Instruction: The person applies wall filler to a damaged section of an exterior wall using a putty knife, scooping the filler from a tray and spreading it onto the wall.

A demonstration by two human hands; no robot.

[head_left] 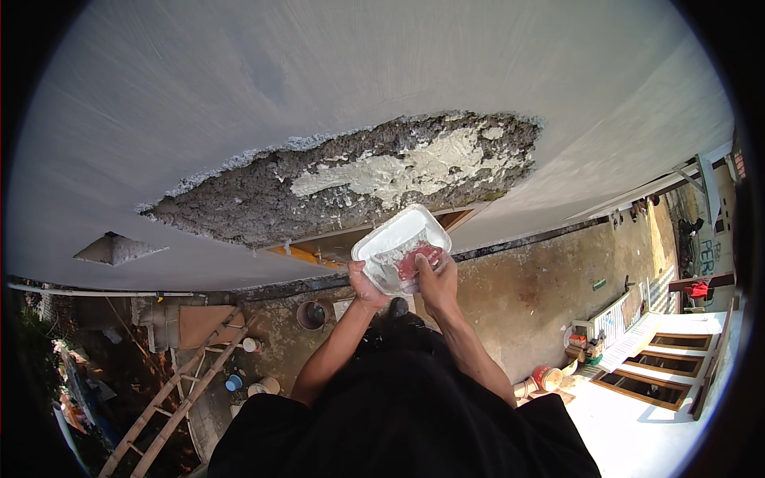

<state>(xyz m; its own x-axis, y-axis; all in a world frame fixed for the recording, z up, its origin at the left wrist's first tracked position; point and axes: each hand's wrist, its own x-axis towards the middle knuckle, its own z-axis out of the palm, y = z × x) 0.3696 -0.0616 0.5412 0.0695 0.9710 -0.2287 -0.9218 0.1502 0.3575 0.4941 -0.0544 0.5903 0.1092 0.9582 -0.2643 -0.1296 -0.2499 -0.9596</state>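
In front of my body, my left hand (367,286) is closed on the near left edge of a white plastic tray (389,233). Greyish-white paste is smeared inside the tray. My right hand (439,285) grips a red putty spreader (412,260), which lies low over the paste in the tray. Just beyond the tray, a long rough patch of bare, broken plaster (231,199) runs across the grey wall (319,64). Cream-coloured filler (414,169) covers part of that patch, mostly its middle and right.
A wooden ladder (179,394) leans at the lower left, near a blue pot (233,382) and a dark bucket (311,315). A small triangular hole (119,248) marks the wall at left. Wooden frames (657,362) and a red-and-white bucket (547,378) are at right.
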